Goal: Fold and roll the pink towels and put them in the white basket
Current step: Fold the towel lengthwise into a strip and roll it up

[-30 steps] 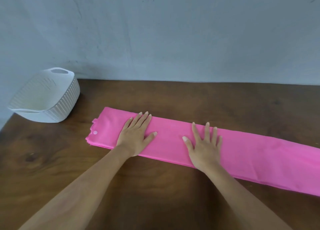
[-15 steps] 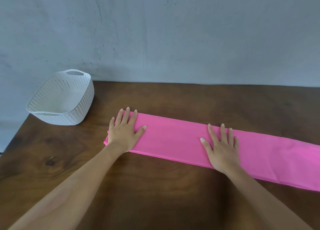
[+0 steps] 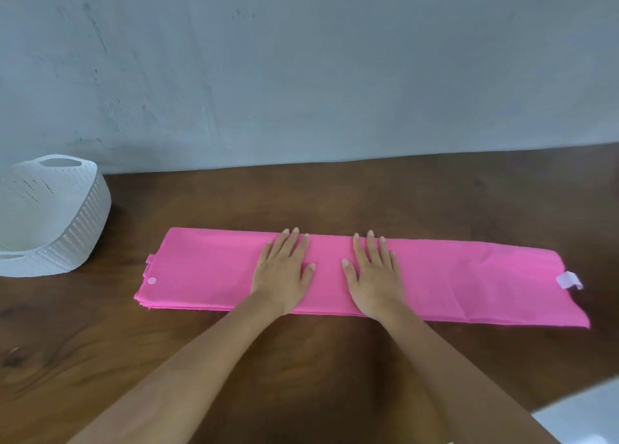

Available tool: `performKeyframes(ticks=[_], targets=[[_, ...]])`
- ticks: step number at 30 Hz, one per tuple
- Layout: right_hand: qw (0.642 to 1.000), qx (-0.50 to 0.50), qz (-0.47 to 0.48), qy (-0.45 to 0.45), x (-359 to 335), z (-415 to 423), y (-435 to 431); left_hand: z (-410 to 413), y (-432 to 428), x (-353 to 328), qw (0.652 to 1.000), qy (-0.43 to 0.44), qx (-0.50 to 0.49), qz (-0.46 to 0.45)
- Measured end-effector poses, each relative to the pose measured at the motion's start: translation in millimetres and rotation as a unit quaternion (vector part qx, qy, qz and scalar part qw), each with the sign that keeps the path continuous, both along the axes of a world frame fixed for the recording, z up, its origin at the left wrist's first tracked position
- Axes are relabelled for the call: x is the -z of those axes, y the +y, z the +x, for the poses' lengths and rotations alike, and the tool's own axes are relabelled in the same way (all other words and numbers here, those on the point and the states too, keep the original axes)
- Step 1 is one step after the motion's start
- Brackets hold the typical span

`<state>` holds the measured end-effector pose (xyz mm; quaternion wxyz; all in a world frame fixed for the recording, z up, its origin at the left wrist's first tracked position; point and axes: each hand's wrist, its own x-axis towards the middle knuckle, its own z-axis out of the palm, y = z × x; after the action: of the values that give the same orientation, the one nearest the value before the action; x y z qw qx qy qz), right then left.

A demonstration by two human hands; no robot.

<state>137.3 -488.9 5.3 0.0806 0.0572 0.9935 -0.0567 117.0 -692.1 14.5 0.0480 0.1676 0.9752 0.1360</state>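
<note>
– Since the long pink cloth towel (image 3: 207,269) already lies folded into a narrow layered strip across the dark brown wooden table (image 3: 301,370), I'd call folding done. Hands?
– Left hand (image 3: 284,273) and right hand (image 3: 373,276) are flat on the strip's middle, side by side. Fingers straight, palms down, pressing. Nothing gripped.
– Rolling?
– Not started, both ends lie flat. Basket drop also pending.
– Basket location?
– White perforated plastic basket (image 3: 83,229) with cut-out handles is at the table's far left, well apart from the towel's left end. No towel shows inside; its left part is cut off by the frame.
– More towels?
– Only one in view.
– Obstructions?
– Only tabletop shows between towel and basket. Small white fabric tab (image 3: 567,280) on the right end and round white snap (image 3: 152,280) near the left end may bulge in the roll, my guess. Grey plaster wall (image 3: 301,75) behind.
</note>
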Motion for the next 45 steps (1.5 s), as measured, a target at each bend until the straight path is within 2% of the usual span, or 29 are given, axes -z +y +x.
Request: performKeyframes(ticks=[3,6,18,26,31,34,39,45], targets=[[0.999,-0.026,-0.029,0.009,-2.6,3.5,14.0,3.0,42.4,1.9,1.0,-0.014,0.015,0.023],[0.998,-0.054,-0.037,0.015,-3.3,12.6,35.2,7.1,60.6,9.0,1.0,0.008,0.006,-0.018],[1.0,0.001,0.0,0.014,-0.6,47.5,214.3,6.6,59.6,20.7,0.998,0.041,0.0,-0.045],[1.0,-0.004,0.007,0.017,0.5,57.3,323.5,10.2,61.7,18.9,0.998,0.035,-0.013,-0.048],[0.999,-0.048,0.019,0.011,-3.1,63.9,370.0,12.0,64.7,20.5,0.998,0.024,-0.036,-0.048],[0.998,-0.064,-0.002,0.015,-2.0,63.8,386.7,15.9,69.5,21.1,0.996,0.022,-0.063,-0.056],[0.997,-0.069,-0.013,0.021,6.9,62.5,395.8,42.4,96.5,20.9,0.986,0.01,-0.164,-0.038],[0.996,-0.088,-0.006,0.023,2.5,58.9,403.7,98.0,126.3,28.6,0.968,0.055,-0.244,-0.021]])
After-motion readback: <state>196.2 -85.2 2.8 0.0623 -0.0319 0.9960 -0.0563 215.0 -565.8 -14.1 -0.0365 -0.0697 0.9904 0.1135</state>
